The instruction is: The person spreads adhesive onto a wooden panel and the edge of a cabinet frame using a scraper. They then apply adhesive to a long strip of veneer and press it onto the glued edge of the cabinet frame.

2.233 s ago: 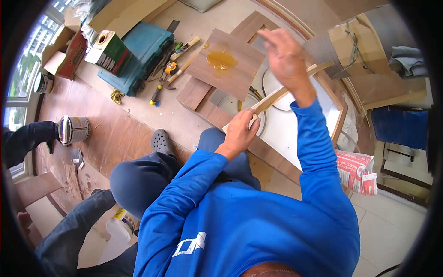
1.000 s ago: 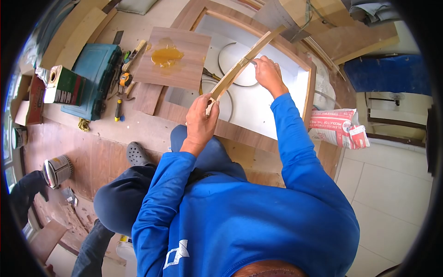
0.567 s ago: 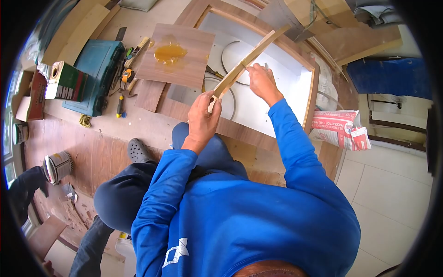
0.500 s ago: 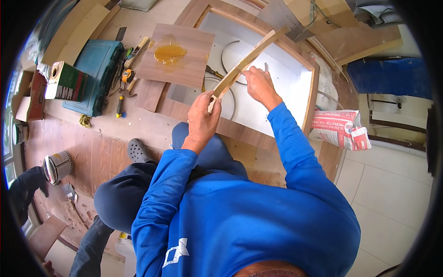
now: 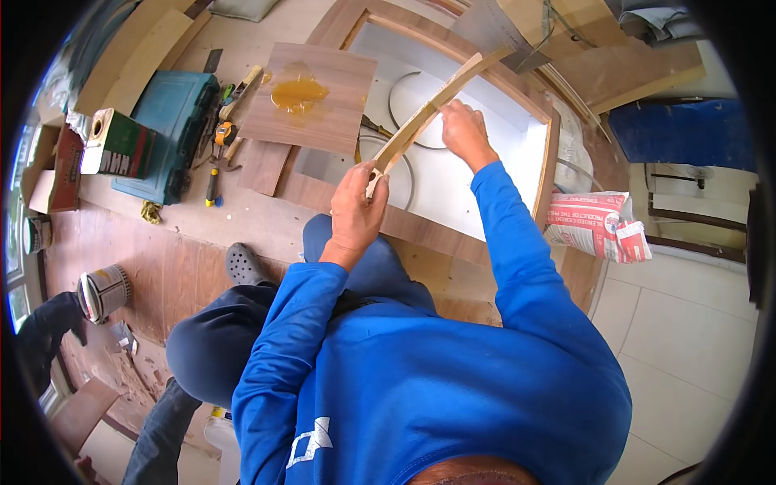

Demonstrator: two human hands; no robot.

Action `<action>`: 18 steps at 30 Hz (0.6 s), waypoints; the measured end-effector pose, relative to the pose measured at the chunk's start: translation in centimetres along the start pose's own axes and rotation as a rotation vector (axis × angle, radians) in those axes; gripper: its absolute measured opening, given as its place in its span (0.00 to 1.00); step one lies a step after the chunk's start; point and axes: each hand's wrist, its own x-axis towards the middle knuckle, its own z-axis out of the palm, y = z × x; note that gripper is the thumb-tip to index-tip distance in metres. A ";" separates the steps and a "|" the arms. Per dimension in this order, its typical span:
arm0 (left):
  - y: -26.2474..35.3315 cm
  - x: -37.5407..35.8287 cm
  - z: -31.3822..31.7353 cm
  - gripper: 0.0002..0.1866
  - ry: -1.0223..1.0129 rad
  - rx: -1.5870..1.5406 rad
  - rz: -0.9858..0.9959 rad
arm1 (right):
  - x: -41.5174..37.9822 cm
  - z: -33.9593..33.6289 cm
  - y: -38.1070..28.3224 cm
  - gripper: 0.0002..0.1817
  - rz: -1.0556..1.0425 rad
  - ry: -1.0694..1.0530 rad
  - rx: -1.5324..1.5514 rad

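A long, narrow wooden strip (image 5: 428,105) slants over the open white-lined cabinet box (image 5: 513,174). My left hand (image 5: 356,206) is closed on the strip's near end, fingers and thumb wrapped round it. My right hand (image 5: 466,133) is closed and lies against the strip's right side, about midway along. Whatever it may hold is hidden by the fingers. Left of the strip, a square wood-grain board (image 5: 339,117) bears a puddle of amber glue-like liquid (image 5: 298,94).
A teal tool case (image 5: 166,121), a tape measure (image 5: 225,133) and several hand tools lie on the left. A green box-shaped can (image 5: 117,145) stands beside them. On the right sits a cement bag (image 5: 598,226). Another person's leg (image 5: 162,436) shows lower left.
My right hand has moved a little to the right and up along the strip. My left hand keeps its grip on the near end, almost unmoved.
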 end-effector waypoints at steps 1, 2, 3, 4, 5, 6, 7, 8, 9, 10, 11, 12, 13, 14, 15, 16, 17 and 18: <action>-0.1 0.0 0.1 0.14 0.003 -0.003 -0.003 | -0.7 0.0 -0.6 0.15 -0.049 -0.047 0.016; -0.1 0.0 0.0 0.14 0.004 -0.003 -0.009 | -1.3 -0.5 -1.5 0.15 -0.097 -0.093 0.033; -0.2 0.0 0.0 0.14 0.003 -0.002 -0.013 | -1.9 -1.2 -2.4 0.15 -0.098 -0.095 0.032; -0.2 -0.1 0.0 0.14 0.004 -0.003 -0.015 | -2.5 -2.1 -3.2 0.14 -0.114 -0.129 0.165; -0.2 0.0 0.0 0.14 0.005 -0.007 -0.015 | -2.7 -2.5 -3.5 0.14 -0.128 -0.162 0.298; -0.1 0.0 0.1 0.15 0.007 -0.009 -0.016 | -2.6 -2.2 -3.0 0.13 -0.159 -0.051 0.289; -0.1 0.0 0.1 0.15 0.008 -0.007 -0.018 | -2.2 -2.5 -2.7 0.13 -0.160 -0.053 0.291; 0.0 -0.1 0.1 0.15 0.011 -0.017 -0.012 | -1.7 -2.9 -2.5 0.13 -0.063 0.025 0.172; 0.0 -0.1 0.0 0.15 0.013 -0.025 -0.003 | -1.2 -3.1 -2.1 0.13 0.037 0.104 0.054; 0.0 -0.1 0.0 0.15 0.009 -0.021 0.000 | -0.8 -2.0 -1.0 0.13 0.036 0.119 0.094; 0.0 -0.1 -0.1 0.15 0.008 -0.011 0.001 | -0.7 -1.3 -0.7 0.13 0.040 0.120 0.096; 0.0 -0.2 -0.1 0.15 0.008 -0.003 0.001 | -0.7 -0.6 -0.5 0.13 0.003 0.081 0.048; 0.0 -0.2 0.0 0.15 0.008 -0.003 0.002 | -0.7 0.0 -0.1 0.13 -0.036 0.042 0.000; -0.2 -0.2 0.0 0.15 0.011 -0.001 0.009 | -0.9 -0.1 -0.4 0.13 -0.039 0.042 0.000; -0.3 -0.2 0.0 0.15 0.015 0.004 0.014 | -1.3 -0.5 -1.3 0.13 -0.037 0.010 0.007; -0.4 -0.3 -0.1 0.15 0.018 0.007 0.010 | -1.8 -0.8 -2.2 0.14 -0.036 -0.025 0.016; -0.4 -0.4 -0.1 0.15 0.019 0.005 0.000 | -2.3 -1.1 -2.9 0.14 -0.040 -0.028 0.019; -0.4 -0.5 -0.1 0.15 0.015 0.003 -0.011 | -2.9 -1.3 -3.6 0.14 -0.088 -0.057 0.036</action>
